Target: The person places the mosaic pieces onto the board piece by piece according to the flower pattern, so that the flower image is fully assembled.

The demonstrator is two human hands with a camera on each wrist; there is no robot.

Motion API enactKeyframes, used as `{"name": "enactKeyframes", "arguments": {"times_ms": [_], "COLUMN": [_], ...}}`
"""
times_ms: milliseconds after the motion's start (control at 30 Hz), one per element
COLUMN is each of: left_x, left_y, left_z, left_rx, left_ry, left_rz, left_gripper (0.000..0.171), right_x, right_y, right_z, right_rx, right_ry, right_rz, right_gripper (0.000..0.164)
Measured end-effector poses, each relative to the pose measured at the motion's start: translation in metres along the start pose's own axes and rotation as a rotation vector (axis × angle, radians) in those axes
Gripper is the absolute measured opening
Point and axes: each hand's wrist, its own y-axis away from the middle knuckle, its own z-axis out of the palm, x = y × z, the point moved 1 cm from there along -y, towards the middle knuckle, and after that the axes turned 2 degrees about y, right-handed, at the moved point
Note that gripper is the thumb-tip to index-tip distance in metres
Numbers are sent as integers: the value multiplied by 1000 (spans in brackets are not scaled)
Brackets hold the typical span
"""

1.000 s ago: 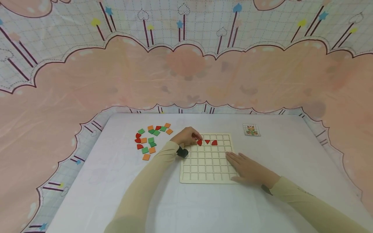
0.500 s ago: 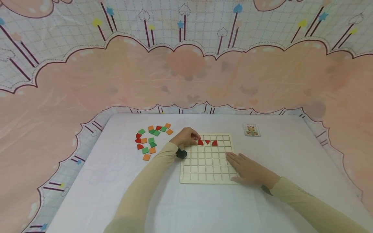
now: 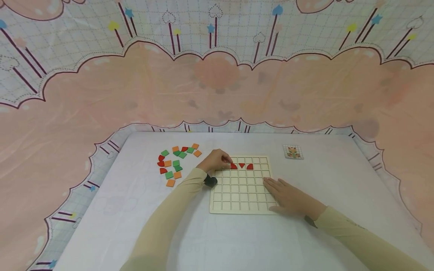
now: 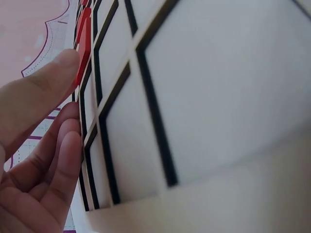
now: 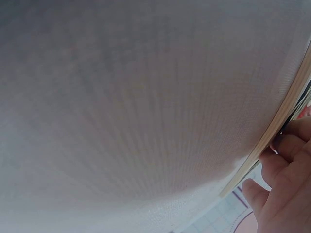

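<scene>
A pale wooden grid board (image 3: 239,188) lies on the white table. My left hand (image 3: 215,160) is over its upper left part, fingertips at a red quarter-circle tile (image 3: 234,166) in the second row. In the left wrist view the thumb (image 4: 65,63) touches that red tile (image 4: 85,43); the index finger is mostly hidden. To its right, a small red triangle tile (image 3: 242,165) and another red quarter-circle tile (image 3: 249,166) sit in the same row. My right hand (image 3: 289,194) rests flat with fingers on the board's right edge.
Left of the board lie several loose tiles: orange squares (image 3: 170,183), green tiles (image 3: 169,175) and red quarter-circles (image 3: 163,171). A small card with a gridded picture (image 3: 293,151) lies at the back right. A patterned cloth (image 3: 217,90) hangs behind the table.
The left-hand red quarter-circle tile has turned and now lies squarer in its cell. My left hand has shifted slightly to the left. My right hand stays in place.
</scene>
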Motion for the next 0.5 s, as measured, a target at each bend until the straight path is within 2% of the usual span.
{"name": "enactKeyframes", "arguments": {"times_ms": [133,333,500], "left_x": [0,1,2], "left_y": [-1,-2,-2], "left_z": [2,2,3], "left_rx": [11,29,32], "left_ry": [0,-9,-1], "left_rz": [-7,-16,-20], "left_gripper": [12,12,11], "right_x": [-1,0,0], "right_y": [0,1,1], "right_z": [-1,0,0], "right_rx": [15,34,12], "right_ry": [-25,-3,-7], "right_rz": [-8,-13,-8], "right_gripper": [79,78,78]}}
